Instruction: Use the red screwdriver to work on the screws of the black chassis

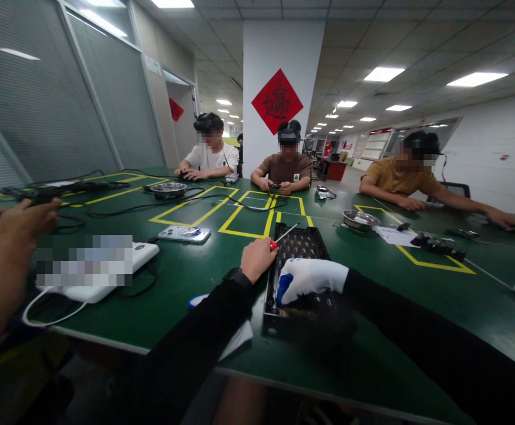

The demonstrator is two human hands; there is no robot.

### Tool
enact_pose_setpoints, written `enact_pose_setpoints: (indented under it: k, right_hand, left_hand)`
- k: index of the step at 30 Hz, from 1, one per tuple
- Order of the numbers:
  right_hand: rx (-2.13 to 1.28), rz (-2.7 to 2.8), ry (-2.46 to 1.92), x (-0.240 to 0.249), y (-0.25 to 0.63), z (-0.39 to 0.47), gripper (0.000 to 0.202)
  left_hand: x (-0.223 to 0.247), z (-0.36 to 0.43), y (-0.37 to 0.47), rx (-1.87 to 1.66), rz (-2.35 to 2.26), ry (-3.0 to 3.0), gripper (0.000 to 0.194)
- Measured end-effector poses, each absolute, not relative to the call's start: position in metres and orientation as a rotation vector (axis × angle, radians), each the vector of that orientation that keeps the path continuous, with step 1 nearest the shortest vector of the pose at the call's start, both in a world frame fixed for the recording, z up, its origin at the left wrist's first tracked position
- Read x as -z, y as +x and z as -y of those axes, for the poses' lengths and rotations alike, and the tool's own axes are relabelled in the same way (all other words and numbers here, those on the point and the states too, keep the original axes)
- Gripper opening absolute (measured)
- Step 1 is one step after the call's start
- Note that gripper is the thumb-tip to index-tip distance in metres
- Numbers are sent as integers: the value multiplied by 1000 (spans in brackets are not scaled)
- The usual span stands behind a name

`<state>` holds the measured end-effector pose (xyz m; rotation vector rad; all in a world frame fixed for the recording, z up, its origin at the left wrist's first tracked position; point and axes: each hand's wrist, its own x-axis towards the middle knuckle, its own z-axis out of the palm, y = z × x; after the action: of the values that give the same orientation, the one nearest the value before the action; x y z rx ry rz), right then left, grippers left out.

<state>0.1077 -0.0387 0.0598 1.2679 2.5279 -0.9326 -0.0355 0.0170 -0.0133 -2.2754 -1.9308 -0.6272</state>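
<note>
My left hand (257,260), bare and with a dark watch at the wrist, is closed around a screwdriver (287,234). The red handle is mostly inside my fist, and the thin metal shaft points away to the upper right. It passes above a black rectangular panel (304,239) with rows of small light patches, lying on the table. Over the near part of that panel is my right hand (310,278), in a white glove with blue fingertips. Its fingers are bent together at the panel's left side; what they pinch, if anything, is hidden.
The green table (181,271) has yellow tape outlines. Left of me lie a phone (184,234), a white box (144,255) with a cable, and another person's hands (29,219). Metal bowls (360,219) and black parts (440,244) stand farther off. Three people sit opposite.
</note>
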Motion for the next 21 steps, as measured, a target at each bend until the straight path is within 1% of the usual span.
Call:
enact_pose_setpoints:
  k: [7, 10, 12, 13, 14, 16, 18, 21]
  right_hand:
    - [1002, -2622, 1300, -53, 114, 31, 23]
    - [1022, -2791, 1491, -41, 126, 19, 22]
    - [925, -2880, 1823, -30, 134, 10, 21]
    - [808, -2900, 2039, -24, 138, 6, 21]
    - [694, -2912, 2209, -19, 141, 3, 21]
    - [557, -2909, 2396, -11, 146, -2, 22]
    - [520, -2987, 2393, -7, 148, -4, 21]
    - [458, -3194, 2256, -4, 149, -3, 18]
  left_hand:
    - [12, -15, -36, 653, 1939, -2270, 32]
    - [7, -13, -36, 744, 1914, -2242, 33]
    - [3, -10, -35, 850, 1877, -2218, 34]
    - [1, -9, -35, 905, 1836, -2231, 33]
    - [-1, -7, -34, 952, 1776, -2264, 31]
    - [-4, -5, -31, 1001, 1611, -2378, 22]
    - [-5, -3, -29, 989, 1471, -2482, 14]
    - [-4, -2, -27, 958, 1402, -2534, 13]
